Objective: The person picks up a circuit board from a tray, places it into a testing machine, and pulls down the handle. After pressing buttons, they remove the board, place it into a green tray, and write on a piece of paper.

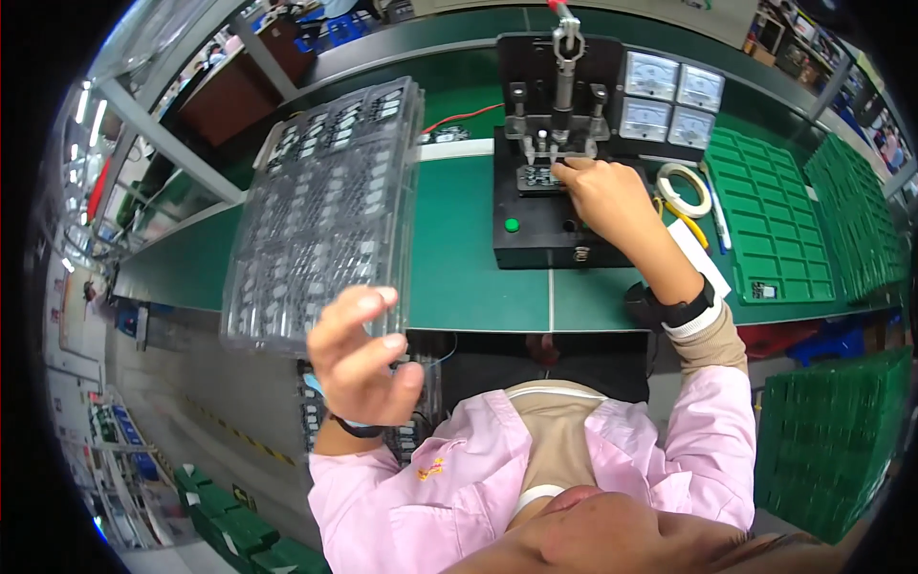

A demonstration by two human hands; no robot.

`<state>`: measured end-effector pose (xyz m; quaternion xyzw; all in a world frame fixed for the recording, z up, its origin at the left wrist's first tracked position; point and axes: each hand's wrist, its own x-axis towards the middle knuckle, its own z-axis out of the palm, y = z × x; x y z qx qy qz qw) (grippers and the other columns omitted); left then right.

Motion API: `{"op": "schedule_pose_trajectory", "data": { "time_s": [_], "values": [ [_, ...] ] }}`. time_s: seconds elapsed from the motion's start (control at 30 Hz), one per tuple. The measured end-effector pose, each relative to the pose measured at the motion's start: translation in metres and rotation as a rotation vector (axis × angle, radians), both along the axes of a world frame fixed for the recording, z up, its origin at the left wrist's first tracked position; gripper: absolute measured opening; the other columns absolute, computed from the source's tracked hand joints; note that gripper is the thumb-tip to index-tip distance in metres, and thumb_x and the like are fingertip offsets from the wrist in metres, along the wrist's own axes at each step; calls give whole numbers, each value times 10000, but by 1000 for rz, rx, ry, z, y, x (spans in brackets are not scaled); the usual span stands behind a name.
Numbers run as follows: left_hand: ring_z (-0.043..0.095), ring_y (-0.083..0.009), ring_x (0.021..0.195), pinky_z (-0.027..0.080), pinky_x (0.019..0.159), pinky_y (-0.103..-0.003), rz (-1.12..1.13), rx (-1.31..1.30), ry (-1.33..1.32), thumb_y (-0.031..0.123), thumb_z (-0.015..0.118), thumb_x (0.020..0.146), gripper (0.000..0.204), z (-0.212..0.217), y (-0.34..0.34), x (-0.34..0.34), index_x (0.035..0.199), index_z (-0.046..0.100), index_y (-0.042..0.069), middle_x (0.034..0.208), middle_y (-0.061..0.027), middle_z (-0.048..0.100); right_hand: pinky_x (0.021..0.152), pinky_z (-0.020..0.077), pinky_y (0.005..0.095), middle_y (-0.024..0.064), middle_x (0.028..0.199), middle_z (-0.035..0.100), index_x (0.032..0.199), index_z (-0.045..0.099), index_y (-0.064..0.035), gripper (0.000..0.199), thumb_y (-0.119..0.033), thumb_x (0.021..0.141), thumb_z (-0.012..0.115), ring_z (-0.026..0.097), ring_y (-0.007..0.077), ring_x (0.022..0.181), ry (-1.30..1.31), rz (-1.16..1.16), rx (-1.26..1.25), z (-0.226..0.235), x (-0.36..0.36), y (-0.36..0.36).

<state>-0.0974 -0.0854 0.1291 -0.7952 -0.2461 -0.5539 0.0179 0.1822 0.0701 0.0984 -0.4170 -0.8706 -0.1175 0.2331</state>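
My right hand point(609, 196) reaches over a black test fixture point(531, 244), its fingers closed at the right end of a small circuit board point(537, 178). That board lies in the fixture's nest, beneath a raised press with a metal toggle clamp point(566, 81). My fingers hide part of it. Held in the air, my left hand point(359, 364) is open with its fingers apart and nothing in them. It is nearest the front corner of a stack of clear plastic trays point(320, 225) filled with small boards.
Right of the fixture are four panel meters point(651, 75), a tape roll point(685, 189), a pen point(717, 206) and a green compartment tray point(770, 220) holding one small board point(764, 291). Stacked green trays point(854, 215) stand farther right. A red wire point(464, 119) runs behind the clear trays.
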Motion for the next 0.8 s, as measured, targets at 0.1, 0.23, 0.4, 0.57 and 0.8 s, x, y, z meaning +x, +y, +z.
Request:
{"op": "schedule_pose_trajectory", "data": {
  "time_s": [0.1,0.23,0.4,0.57,0.8],
  "values": [
    [581,-325,1001,472,894,-449,-38,105,-11,144,633,845,271,53,14,1,1084,563,38,1205,-183,507,598,520,390,84,899,659,954,662,-74,223,-17,752,587,638,303,669,-50,-44,-8,-14,4,8],
    [609,-219,926,491,807,-299,70,79,-145,123,641,854,192,105,113,-1,991,624,-11,1017,-136,637,625,522,390,98,954,645,1012,658,-71,279,-1,755,576,645,306,740,167,29,77,-36,15,5],
    [659,-198,775,485,710,-328,503,-573,267,289,629,848,316,65,309,-36,921,676,-14,786,-113,687,641,526,387,117,969,638,1040,655,-56,315,21,741,591,642,319,784,202,-13,63,-29,34,-6],
    [614,-441,891,494,796,-503,843,-476,800,192,601,773,250,-62,423,-145,885,671,-20,929,-267,643,673,534,370,134,996,640,1033,653,-49,305,31,741,614,647,323,805,360,-31,68,-25,104,-37],
    [586,-416,990,462,860,-476,714,-671,783,181,633,769,262,-88,439,-119,955,636,-4,1015,-245,632,730,537,356,115,1005,667,932,682,-41,238,31,710,636,648,308,865,310,-601,117,-52,321,-127]
  ]
}}
